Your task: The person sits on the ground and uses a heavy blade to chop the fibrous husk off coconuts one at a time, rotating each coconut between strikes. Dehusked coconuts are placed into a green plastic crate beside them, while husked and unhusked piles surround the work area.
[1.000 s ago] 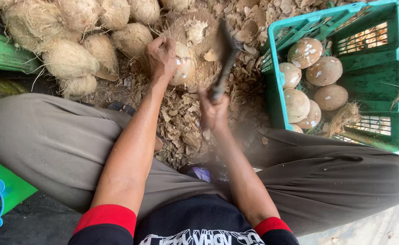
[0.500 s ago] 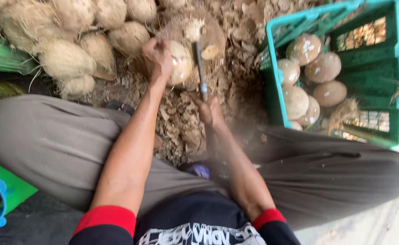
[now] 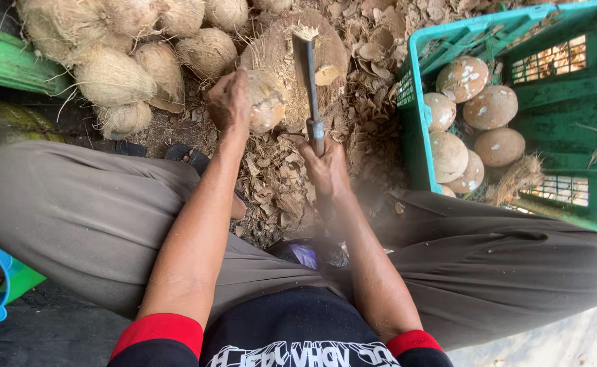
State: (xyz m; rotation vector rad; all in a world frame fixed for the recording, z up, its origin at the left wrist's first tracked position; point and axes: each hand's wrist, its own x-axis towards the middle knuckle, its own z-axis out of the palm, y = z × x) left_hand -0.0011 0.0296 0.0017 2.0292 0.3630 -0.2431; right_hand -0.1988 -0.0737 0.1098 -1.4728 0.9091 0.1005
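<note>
A coconut (image 3: 266, 100) is being held on the block (image 3: 291, 47) by the left hand (image 3: 229, 102), a cleaver (image 3: 310, 81) being gripped by the right hand (image 3: 325, 170); peeled nuts (image 3: 478, 112) are lying in the right crate (image 3: 414, 136), husked ones (image 3: 115, 75) being left far left

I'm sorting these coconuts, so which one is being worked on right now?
The coconut under the left hand, beside the knife held by the right hand. The other coconuts lie untouched in the pile or the crate.

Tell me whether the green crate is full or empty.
Partly filled. The green crate holds about six husked coconuts bunched at its left side; bare floor shows at its right.
</note>
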